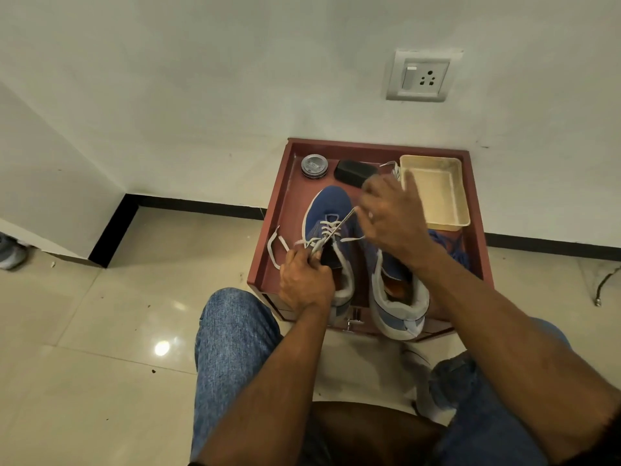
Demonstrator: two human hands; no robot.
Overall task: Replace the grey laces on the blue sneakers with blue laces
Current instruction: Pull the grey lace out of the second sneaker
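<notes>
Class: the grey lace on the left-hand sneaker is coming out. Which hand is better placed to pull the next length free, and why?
The right hand: it pinches the taut grey lace above the eyelets, while the left hand grips the left sneaker at its tongue, steadying it.

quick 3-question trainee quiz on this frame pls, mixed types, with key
1. True or false: the left sneaker still has grey lace threaded through its eyelets.
2. Which item sits at the back right of the red tray? A) round tin B) black brush C) cream plastic tub
3. Fill in: the left hand grips the grey lace near the shoe's ____ while the right hand pulls a strand up.

Key: 1 true; 2 C; 3 tongue. The blue laces lie bunched beside the right sneaker, not yet used.
</notes>
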